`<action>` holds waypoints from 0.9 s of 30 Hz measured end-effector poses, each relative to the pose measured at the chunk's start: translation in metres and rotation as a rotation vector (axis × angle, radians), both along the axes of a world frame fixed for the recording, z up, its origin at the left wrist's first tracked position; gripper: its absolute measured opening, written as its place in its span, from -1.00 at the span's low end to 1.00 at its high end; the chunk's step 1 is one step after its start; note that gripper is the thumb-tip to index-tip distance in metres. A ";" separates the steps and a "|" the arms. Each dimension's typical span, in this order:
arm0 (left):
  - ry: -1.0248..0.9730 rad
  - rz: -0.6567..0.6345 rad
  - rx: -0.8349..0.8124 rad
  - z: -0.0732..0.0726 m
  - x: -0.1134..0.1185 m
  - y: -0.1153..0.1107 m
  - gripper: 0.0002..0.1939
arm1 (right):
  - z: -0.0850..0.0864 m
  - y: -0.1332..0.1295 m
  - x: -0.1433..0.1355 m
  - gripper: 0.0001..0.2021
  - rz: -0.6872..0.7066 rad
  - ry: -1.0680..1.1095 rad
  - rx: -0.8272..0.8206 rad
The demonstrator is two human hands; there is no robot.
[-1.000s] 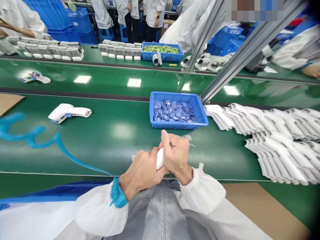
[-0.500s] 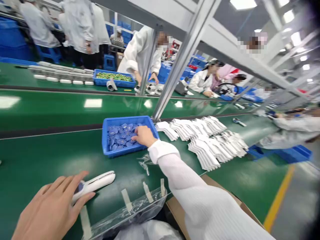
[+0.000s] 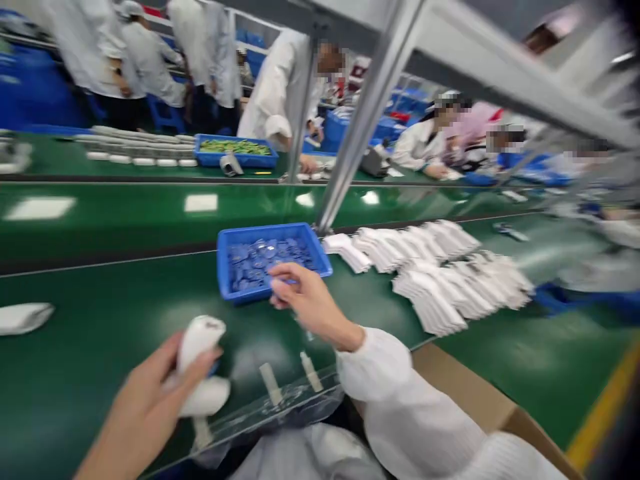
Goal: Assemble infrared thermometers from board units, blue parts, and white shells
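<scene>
My left hand [image 3: 145, 393] is wrapped round a white plastic housing [image 3: 203, 340] with a bent shape, raised over the green table at the lower left. A bit of blue shows at its inner side. My right hand [image 3: 305, 297] is closed, fingertips pinched together, just over the front right edge of a blue tray [image 3: 223, 267]. What its fingertips hold, if anything, is too small and blurred to name. Many small blue discs [image 3: 250, 263] lie in the tray.
Stacked white housings [image 3: 435, 293] stand right of the tray. Another white part [image 3: 25, 319] lies at far left. A metal post [image 3: 357, 127] rises behind the tray. Tape strips [image 3: 271, 383] and clear plastic line the front edge, near a cardboard box [image 3: 460, 380]. People work across the line.
My right hand has come up out of the discs toward the tray's front edge. My left hand has lifted and turned the white housing. The view has shifted, and a white part shows at far left.
</scene>
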State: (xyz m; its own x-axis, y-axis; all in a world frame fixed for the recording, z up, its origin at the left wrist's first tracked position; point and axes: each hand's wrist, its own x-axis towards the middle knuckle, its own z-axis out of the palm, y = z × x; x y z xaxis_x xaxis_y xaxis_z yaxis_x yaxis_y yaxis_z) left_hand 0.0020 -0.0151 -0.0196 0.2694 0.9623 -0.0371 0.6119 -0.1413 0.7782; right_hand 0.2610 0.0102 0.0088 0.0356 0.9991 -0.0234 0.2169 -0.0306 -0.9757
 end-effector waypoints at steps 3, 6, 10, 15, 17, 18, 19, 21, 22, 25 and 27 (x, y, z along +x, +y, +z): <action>-0.037 -0.019 -0.113 0.021 0.020 -0.010 -0.57 | -0.014 -0.025 -0.007 -0.72 -0.023 0.175 -0.082; -0.042 -0.060 -0.112 0.024 0.026 -0.015 -0.65 | -0.018 -0.041 -0.012 -0.66 -0.051 0.276 -0.175; -0.008 -0.097 -0.042 0.024 0.027 -0.021 -0.71 | 0.000 -0.054 -0.020 -0.68 0.036 0.242 -0.196; -0.075 -0.118 0.023 0.023 0.031 -0.021 -0.70 | 0.018 -0.055 -0.031 -0.70 0.186 0.085 -0.057; -0.108 -0.122 0.034 0.022 0.030 -0.021 -0.69 | 0.020 -0.053 -0.033 -0.70 0.215 -0.007 0.027; -0.119 -0.126 0.032 0.022 0.030 -0.021 -0.70 | 0.020 -0.053 -0.033 -0.70 0.225 -0.046 0.081; -0.128 -0.133 0.026 0.022 0.030 -0.021 -0.70 | 0.019 -0.052 -0.033 -0.69 0.233 -0.081 0.140; -0.140 -0.145 0.008 0.022 0.029 -0.022 -0.70 | 0.014 -0.051 -0.033 -0.65 0.243 -0.155 0.247; -0.143 -0.151 -0.002 0.021 0.030 -0.022 -0.68 | 0.011 -0.051 -0.033 -0.62 0.248 -0.193 0.290; -0.130 -0.165 -0.021 0.021 0.032 -0.023 -0.62 | 0.000 -0.053 -0.034 -0.56 0.261 -0.257 0.368; -0.087 -0.176 0.001 0.023 0.034 -0.023 -0.58 | -0.006 -0.055 -0.035 -0.51 0.261 -0.285 0.382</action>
